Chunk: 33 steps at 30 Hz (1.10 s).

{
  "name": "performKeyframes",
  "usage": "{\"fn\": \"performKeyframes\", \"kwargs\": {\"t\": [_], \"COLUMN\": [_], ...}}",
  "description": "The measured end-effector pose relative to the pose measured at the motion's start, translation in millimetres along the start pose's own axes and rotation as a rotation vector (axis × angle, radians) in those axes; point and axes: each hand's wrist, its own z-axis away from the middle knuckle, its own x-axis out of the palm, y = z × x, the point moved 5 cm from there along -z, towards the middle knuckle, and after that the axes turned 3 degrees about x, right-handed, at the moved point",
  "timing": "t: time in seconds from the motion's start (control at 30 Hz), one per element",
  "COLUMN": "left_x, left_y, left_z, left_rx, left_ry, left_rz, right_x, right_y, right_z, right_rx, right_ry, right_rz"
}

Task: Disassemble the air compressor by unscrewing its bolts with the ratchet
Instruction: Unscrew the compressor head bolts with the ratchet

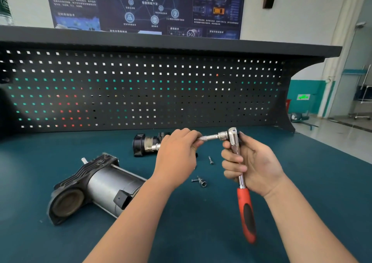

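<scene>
The air compressor [96, 186], a grey cylinder with a black finned head, lies on its side at the left of the green bench mat. My right hand [251, 166] grips the chrome shaft of the ratchet [237, 162], head up, its red and black handle hanging down. My left hand [177, 158] is curled round the knurled extension bar [209, 137] plugged sideways into the ratchet head. A loose bolt [210, 160] lies on the mat between my hands. A small socket [202, 181] with a screw beside it lies below that.
A black and brass compressor part [145, 145] lies behind my left hand. A black perforated tool board [141, 89] rises at the back of the bench under a dark shelf. The bench's right edge drops to the floor at far right.
</scene>
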Motion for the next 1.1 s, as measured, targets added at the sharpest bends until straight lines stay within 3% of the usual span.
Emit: {"fn": "performKeyframes", "kwargs": {"t": [0.4, 0.57, 0.77, 0.9, 1.1], "left_x": [16.5, 13.7, 10.6, 0.0, 10.9], "left_y": [4.6, 20.8, 28.9, 27.5, 11.1], "left_z": [0.0, -19.4, -46.7, -53.0, -44.7], "left_rx": [-0.038, 0.074, 0.057, 0.106, -0.007], "left_ry": [-0.085, -0.051, -0.283, -0.299, -0.357], "left_rz": [-0.011, -0.18, -0.108, -0.128, -0.024], "right_x": [-15.6, -21.6, -31.0, -31.4, -31.5], "right_y": [-1.9, -15.1, -26.1, -24.2, -19.4], "right_z": [1.0, 7.3, 15.9, 12.7, 9.4], "right_rx": [0.033, 0.001, -0.019, 0.004, 0.001], "right_ry": [0.169, 0.144, 0.101, 0.096, 0.076], "right_rz": [-0.109, -0.19, -0.207, -0.227, -0.264]}}
